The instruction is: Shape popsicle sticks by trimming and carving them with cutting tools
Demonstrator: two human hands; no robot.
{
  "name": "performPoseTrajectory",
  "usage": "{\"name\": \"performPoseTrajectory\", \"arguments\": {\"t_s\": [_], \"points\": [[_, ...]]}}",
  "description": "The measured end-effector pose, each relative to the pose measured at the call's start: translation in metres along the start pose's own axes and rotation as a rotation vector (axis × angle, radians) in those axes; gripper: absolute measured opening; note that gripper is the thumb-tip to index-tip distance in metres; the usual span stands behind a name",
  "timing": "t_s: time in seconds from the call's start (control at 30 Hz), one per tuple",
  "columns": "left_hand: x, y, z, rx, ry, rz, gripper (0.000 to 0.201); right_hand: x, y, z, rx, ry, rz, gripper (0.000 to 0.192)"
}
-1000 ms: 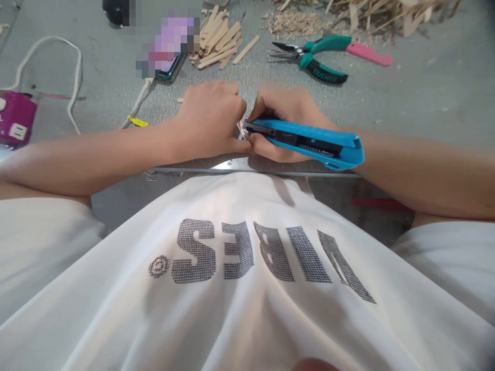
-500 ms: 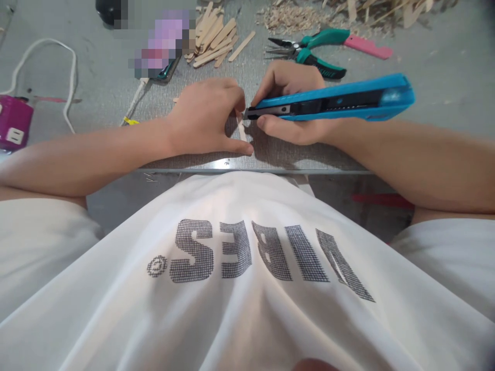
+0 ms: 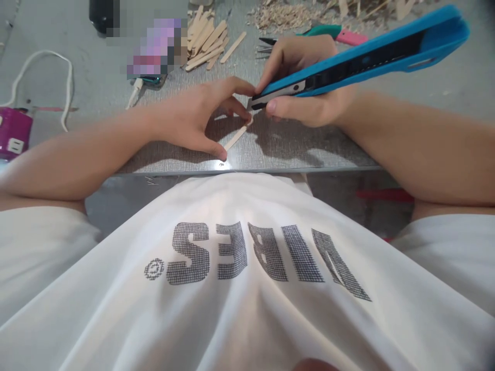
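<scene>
My right hand (image 3: 305,85) is wrapped round a blue utility knife (image 3: 363,56), its blade end pointing left and its handle slanting up to the right. A small wooden craft stick (image 3: 236,137) lies aslant close to the table's front edge. My left hand (image 3: 204,116) grips this stick between the thumb at its lower end and the fingers at its upper end. The knife's tip is right at the stick's upper end, beside my left fingertips; whether the blade touches the wood I cannot tell.
Beyond my hands lie a pile of craft sticks (image 3: 204,38), wood shavings (image 3: 280,18) and green-and-pink pliers (image 3: 319,31), partly hidden by my right hand. A phone (image 3: 154,51) on a white cable is at the back left. A purple plug adapter (image 3: 15,134) sits at far left.
The stick has turned from nearly upright to a slant, its lower end now further left. My left thumb moved left with it. The knife's handle end has swung up and to the right.
</scene>
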State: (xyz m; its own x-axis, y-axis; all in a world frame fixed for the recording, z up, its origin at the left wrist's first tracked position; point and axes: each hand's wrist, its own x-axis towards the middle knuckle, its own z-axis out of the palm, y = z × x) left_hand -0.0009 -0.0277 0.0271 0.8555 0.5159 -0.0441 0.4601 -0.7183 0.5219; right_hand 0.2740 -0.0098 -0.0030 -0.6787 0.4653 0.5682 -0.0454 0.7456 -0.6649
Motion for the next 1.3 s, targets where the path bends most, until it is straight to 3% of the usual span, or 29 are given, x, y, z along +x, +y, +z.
{"name": "performPoseTrajectory", "arguments": {"t_s": [0.07, 0.2, 0.33, 0.47, 0.7, 0.8, 1.0, 1.3], "points": [[-0.002, -0.005, -0.005, -0.031, -0.034, 0.061, 0.107, 0.0, -0.002, 0.001, 0.015, 0.01, 0.026, 0.02], [-0.003, -0.008, -0.01, 0.03, 0.024, -0.065, 0.1, 0.001, -0.007, 0.001, 0.045, 0.06, 0.045, 0.025], [-0.001, -0.003, -0.007, 0.094, 0.021, -0.099, 0.057, 0.001, -0.008, -0.004, 0.026, 0.145, 0.031, 0.035], [0.001, 0.002, -0.003, 0.129, 0.029, -0.018, 0.03, 0.001, -0.008, -0.005, -0.017, 0.093, 0.034, 0.023], [0.0, 0.001, 0.002, 0.184, 0.014, -0.149, 0.041, 0.002, -0.019, 0.014, 0.012, 0.008, 0.046, 0.032], [-0.001, 0.001, 0.001, 0.248, 0.005, -0.141, 0.042, 0.0, -0.02, 0.015, 0.017, -0.01, 0.056, 0.029], [-0.002, 0.011, -0.007, 0.292, -0.041, -0.323, 0.045, -0.002, -0.017, 0.014, 0.009, -0.052, 0.03, 0.017], [-0.002, 0.006, -0.012, 0.276, -0.112, -0.301, 0.032, -0.002, -0.016, 0.03, 0.028, -0.092, -0.039, 0.014]]}}
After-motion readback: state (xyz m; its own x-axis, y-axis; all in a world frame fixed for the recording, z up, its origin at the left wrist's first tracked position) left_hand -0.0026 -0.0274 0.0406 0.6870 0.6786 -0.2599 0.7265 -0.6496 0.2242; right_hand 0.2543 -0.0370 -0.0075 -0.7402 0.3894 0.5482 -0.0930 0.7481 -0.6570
